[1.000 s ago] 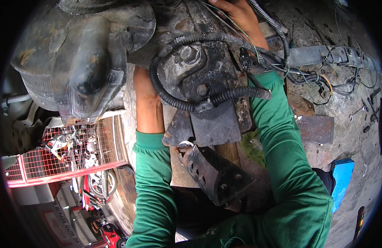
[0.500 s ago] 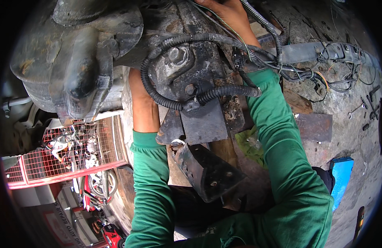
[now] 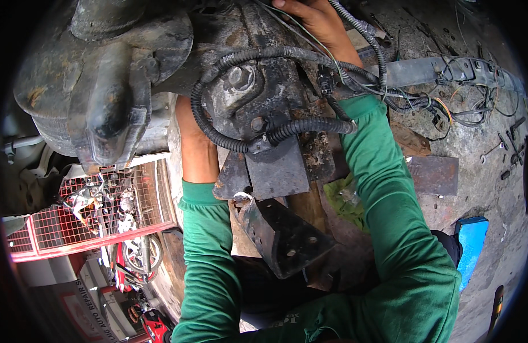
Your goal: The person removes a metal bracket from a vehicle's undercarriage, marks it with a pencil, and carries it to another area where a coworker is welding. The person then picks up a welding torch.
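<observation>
Head view: the frame [image 3: 284,83], dark and grimy, stands at upper middle, with the loom [image 3: 312,127] looping around the upper bolt [image 3: 236,75] and passing just below the lower bolt [image 3: 258,123]. The left forearm [image 3: 197,151] reaches up along the frame's left side; the left hand itself is hidden behind the metal, so its grip cannot be told. The right hand [image 3: 322,24] is partly cut off by the top edge, its thumb beside the wires [image 3: 313,41]; whether it grasps them, I cannot tell. Below the frame a bracket [image 3: 261,231] with holes sits tilted. A green cloth [image 3: 339,201] lies beside the right sleeve [image 3: 384,183]; farther right are a rusty plate [image 3: 432,175], a spanner [image 3: 492,151] and a blue box [image 3: 472,241].
</observation>
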